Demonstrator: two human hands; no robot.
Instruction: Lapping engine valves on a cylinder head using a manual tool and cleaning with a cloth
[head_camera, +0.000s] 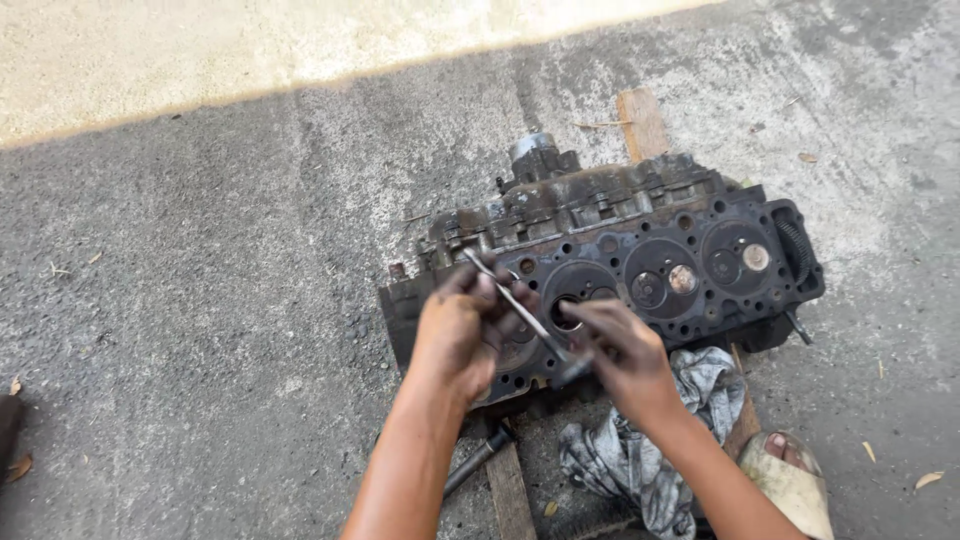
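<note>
Both hands work over a cylinder head (640, 250) lying on wood battens (643, 122) on the concrete floor (200, 300), gasket face up toward the cam. An engine valve (515, 308) is held between them: left hand (462, 330) fingers closed on the upper stem, right hand (620, 352) clamped at the lower end, near the valve's disc. Long axis runs diag., stem tip up-left, disc end down-right, over the head's left-hand chambers; grey rag (640, 450) and sandalled foot (790, 475) lie near the right forearm.
</note>
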